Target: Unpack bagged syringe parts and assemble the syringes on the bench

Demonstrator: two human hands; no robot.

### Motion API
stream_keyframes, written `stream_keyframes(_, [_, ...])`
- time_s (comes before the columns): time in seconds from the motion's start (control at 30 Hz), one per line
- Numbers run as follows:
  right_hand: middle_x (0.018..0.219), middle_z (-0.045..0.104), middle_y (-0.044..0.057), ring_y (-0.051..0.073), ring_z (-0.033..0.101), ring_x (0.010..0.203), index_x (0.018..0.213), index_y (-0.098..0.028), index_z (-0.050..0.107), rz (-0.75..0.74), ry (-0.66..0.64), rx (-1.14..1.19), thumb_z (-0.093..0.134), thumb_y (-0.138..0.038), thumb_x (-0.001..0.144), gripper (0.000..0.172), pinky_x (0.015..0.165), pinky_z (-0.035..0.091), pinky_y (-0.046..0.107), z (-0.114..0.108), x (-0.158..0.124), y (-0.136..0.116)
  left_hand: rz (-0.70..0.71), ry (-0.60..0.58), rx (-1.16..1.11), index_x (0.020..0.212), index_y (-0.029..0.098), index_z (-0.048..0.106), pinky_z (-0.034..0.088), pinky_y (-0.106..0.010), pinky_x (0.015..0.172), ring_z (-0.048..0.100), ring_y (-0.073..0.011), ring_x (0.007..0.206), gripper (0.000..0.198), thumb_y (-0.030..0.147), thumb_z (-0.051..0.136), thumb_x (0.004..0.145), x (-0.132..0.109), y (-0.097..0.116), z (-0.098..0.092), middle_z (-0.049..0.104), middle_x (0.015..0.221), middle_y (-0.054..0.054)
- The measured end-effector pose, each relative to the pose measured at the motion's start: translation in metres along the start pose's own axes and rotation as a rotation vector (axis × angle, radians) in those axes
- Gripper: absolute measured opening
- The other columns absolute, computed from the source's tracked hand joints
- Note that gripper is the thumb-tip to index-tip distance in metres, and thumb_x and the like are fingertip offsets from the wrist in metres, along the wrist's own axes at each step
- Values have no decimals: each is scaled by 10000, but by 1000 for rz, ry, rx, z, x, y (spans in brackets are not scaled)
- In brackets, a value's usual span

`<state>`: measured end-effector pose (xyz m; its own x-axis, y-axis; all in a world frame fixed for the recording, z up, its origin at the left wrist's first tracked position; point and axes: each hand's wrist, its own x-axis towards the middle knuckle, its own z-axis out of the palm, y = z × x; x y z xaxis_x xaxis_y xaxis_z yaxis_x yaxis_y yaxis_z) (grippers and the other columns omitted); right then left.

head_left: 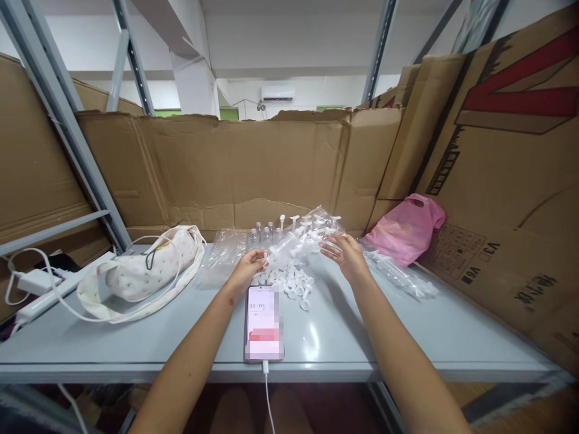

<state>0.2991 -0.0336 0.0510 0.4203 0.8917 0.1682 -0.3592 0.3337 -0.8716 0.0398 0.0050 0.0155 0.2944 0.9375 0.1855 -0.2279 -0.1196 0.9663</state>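
My left hand [254, 265] has its fingers pinched together at the left side of the heap of small white plastic parts [294, 280]; a small white piece seems to be between the fingertips. To the right of the heap, my right hand [344, 253] is held up with its fingers apart, beside a clear plastic bag [312, 232] of white parts. Clear bottles [259, 232] stand behind the heap, with white pump tops [283, 222] near them. A phone [264, 322] showing a timer lies in front of my left hand.
A white cloth bag [140, 274] and a power strip [63, 289] lie at the left. Flat clear bags [221, 259] are beside the bottles. A pink bag [407, 229] and wrapped parts [400, 274] lie right. Cardboard [253, 163] walls the table's back. A cable [268, 392] hangs over the front edge.
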Motion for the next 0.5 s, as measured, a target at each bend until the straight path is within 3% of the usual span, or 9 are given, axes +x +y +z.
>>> stream_keyframes(0.27, [718,667,-16,139,661,601,776,-205,527,-115,96,-41,740,-325,597,303,553,547,255,-1,2,-3,21,48,144,834,159,574,434,-251,702,552,-127,797,237,231,656,624,0,0,0,584,981,-59])
stream_keyframes(0.5, [763,665,18,136,647,616,823,-182,531,-335,155,-17,716,-363,618,330,520,513,237,-5,4,-11,51,33,220,834,166,564,440,-247,682,538,-129,779,227,212,616,618,1,-4,0,579,933,-43])
